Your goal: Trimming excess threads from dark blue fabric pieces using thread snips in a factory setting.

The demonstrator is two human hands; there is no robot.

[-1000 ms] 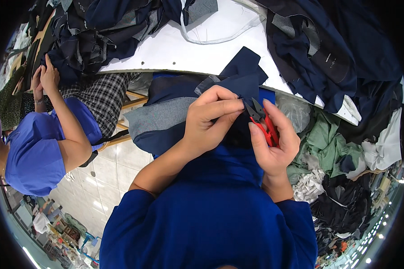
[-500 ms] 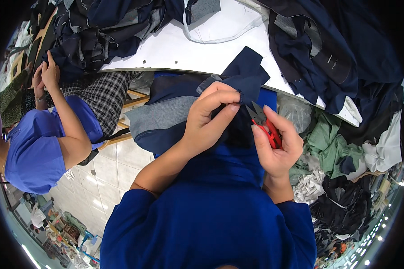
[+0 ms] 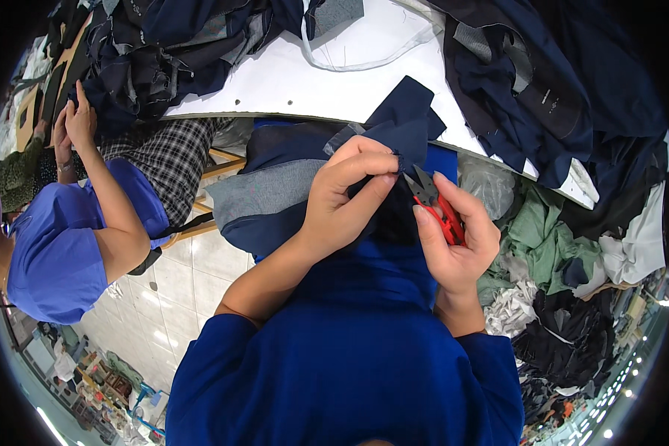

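My left hand [image 3: 349, 195] pinches the edge of a dark navy garment [image 3: 403, 119] between thumb and forefinger. The cloth runs from my lap up to the table's near edge, and a lighter grey-blue reverse side shows left of my wrist. Closed around red-handled thread snips [image 3: 444, 215], my right hand [image 3: 464, 241] sits just right of the pinched edge. The snips' dark blades are parted, and their tips point up-left at the cloth beside my left fingertips. Whether the blades touch a thread is too small to tell.
A white table [image 3: 334, 93] spans the far side, with navy garments [image 3: 528, 82] heaped at its right and more at its left. Green cloth [image 3: 546, 241] and scraps are piled to my right. A co-worker in a purple-blue top [image 3: 59, 245] works at the left.
My right hand has shifted slightly left, bringing the snips' tips nearer the pinched cloth edge. My left hand stays almost still.
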